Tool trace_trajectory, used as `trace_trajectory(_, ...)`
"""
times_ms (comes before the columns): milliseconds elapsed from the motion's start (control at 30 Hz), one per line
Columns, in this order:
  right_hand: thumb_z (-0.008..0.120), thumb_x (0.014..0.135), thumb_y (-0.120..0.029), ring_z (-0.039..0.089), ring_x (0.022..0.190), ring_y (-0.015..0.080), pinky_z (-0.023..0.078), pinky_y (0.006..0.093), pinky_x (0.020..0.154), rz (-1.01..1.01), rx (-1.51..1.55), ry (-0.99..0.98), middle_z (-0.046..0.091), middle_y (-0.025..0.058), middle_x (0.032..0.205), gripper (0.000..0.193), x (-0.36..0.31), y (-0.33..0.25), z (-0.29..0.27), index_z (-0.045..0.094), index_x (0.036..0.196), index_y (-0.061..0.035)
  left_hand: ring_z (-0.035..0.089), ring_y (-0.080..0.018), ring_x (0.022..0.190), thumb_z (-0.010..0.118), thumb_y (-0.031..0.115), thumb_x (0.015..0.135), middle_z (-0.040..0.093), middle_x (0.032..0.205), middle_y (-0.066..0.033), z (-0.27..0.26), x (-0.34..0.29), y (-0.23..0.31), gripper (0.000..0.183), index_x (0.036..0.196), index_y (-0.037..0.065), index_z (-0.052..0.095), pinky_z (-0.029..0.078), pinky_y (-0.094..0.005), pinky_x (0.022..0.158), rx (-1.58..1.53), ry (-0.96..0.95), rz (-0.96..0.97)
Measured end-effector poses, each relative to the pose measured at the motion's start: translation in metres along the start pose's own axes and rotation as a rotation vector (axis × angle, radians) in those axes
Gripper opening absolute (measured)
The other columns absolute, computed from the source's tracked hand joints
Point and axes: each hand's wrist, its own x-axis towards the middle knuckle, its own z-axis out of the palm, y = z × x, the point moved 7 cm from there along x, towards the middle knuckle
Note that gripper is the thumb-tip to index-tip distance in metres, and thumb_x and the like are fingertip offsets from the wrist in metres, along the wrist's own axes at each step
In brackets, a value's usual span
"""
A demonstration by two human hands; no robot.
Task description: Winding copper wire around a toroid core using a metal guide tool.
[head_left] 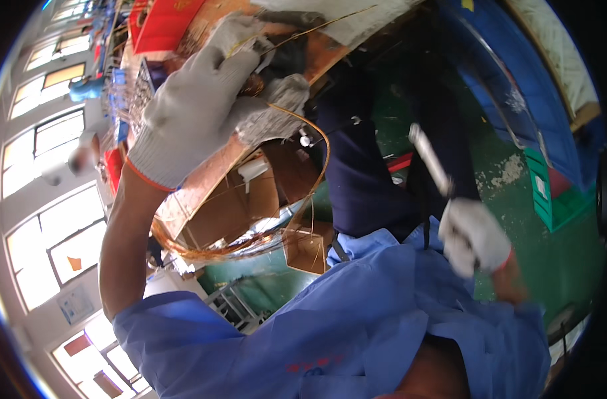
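My left hand [190,113], in a white knitted glove with an orange-edged cuff, is closed at the workbench edge. What it grips is mostly hidden; a copper-coloured piece [253,85] shows by its fingers. Beside it lies a crumpled greyish-white cloth or glove [275,112]. An amber wire bundle [328,149] curves from there down below the bench. Another white glove shape [235,30] is just beyond; I cannot tell whether a hand fills it. Away from the bench, my gloved right hand [475,236] grips a long silver metal tool [431,159], its far end raised and its kind blurred.
The wooden bench [210,176] carries a red sheet or box [167,25]. Cardboard boxes [233,206] sit beneath, beside coiled amber wire [203,253]. A blue bin [509,86] and green crate [549,193] stand at right. A person in blue [85,90] is far left.
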Motion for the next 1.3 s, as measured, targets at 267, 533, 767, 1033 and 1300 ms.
trace_trajectory(267,0.061,0.106,-0.033,0.068,0.062,0.0235,0.053,0.0406,0.058,-0.582,-1.046,0.282,0.067,0.0143,0.078,0.034,0.134,-0.244,0.052,0.066,0.112,-0.0006,0.068,-0.0395,0.086,0.083,0.017,0.086,0.062,0.098,-0.0173,0.005,-0.002,-0.007,0.043,0.124,0.007,0.066,0.054,-0.0458,0.074,-0.155,0.123,0.043)
trace_trajectory(533,0.065,0.103,-0.021,0.072,0.088,0.0389,0.059,0.0451,0.072,-1.626,-0.982,0.553,0.071,0.0169,0.098,0.015,0.123,-0.188,0.051,0.072,0.106,-0.0085,0.068,-0.0387,0.088,0.083,0.017,0.086,0.064,0.098,-0.0167,0.000,-0.002,-0.009,0.041,0.122,0.006,0.066,0.055,-0.0446,0.076,-0.142,0.126,0.058)
trace_trajectory(767,0.052,0.104,-0.062,0.071,0.079,0.0390,0.057,0.0473,0.072,-0.898,-1.260,0.075,0.072,0.0144,0.077,0.058,0.174,-0.143,0.059,0.077,0.096,-0.0109,0.071,-0.0368,0.098,0.080,0.016,0.087,0.071,0.108,-0.0169,0.011,0.004,-0.014,0.038,0.121,0.005,0.069,0.056,-0.0417,0.086,-0.310,0.096,-0.005)
trace_trajectory(1033,0.078,0.092,-0.047,0.077,0.091,0.0351,0.059,0.0433,0.081,-0.842,-0.771,0.290,0.077,0.0223,0.099,0.058,0.132,-0.171,0.080,0.071,0.114,0.0062,0.071,-0.0350,0.101,0.081,0.015,0.086,0.071,0.110,-0.0173,0.011,-0.003,-0.018,0.040,0.123,0.005,0.069,0.056,-0.0400,0.088,-0.346,0.170,0.025)
trace_trajectory(1300,0.080,0.091,-0.009,0.073,0.096,0.0175,0.063,0.0358,0.085,-0.984,0.213,0.219,0.072,0.0112,0.112,0.052,0.169,-0.114,0.160,0.056,0.136,0.0049,0.073,-0.0276,0.103,0.080,0.013,0.091,0.073,0.114,-0.0157,0.016,-0.002,-0.022,0.039,0.127,0.004,0.067,0.057,-0.0368,0.091,-0.414,0.143,0.033)
